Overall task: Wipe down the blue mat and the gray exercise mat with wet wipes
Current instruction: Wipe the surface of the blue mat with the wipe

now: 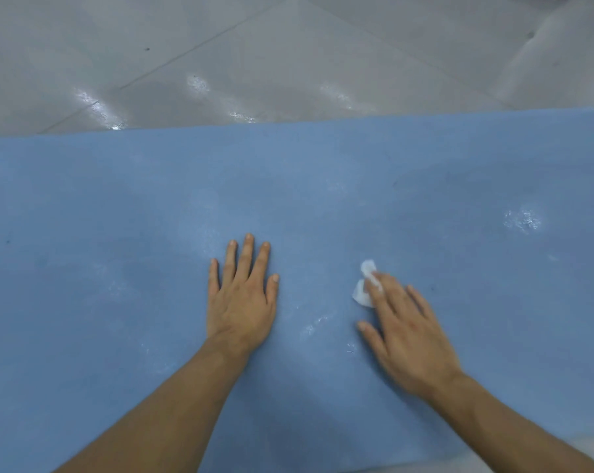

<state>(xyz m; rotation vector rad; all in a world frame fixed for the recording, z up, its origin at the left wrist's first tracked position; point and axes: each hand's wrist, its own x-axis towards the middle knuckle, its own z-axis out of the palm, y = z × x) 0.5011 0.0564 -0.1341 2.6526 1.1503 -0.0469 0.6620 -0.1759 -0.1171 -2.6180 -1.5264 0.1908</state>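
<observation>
Left hand (241, 295): flat, fingers spread, palm down on the blue mat (118, 206), lower centre of frame. Right hand (403, 331): straight fingers pressing a small white wet wipe (365, 285) onto the mat, right of centre. Mat: fills the lower two thirds; damp sheen patches at right and centre. Floor (220, 46): pale tiles, upper frame. Gray mat: not visible. Advice: brace with the left, wipe in overlapping strokes toward dry areas.

Entry: no legible text in your view. You have no readable lettering, label, brand, number or sign on the blue mat (118, 199), on the wet wipe (362, 296) or on the floor (288, 56). The pale patches on the mat and the floor are glare and form no characters.
</observation>
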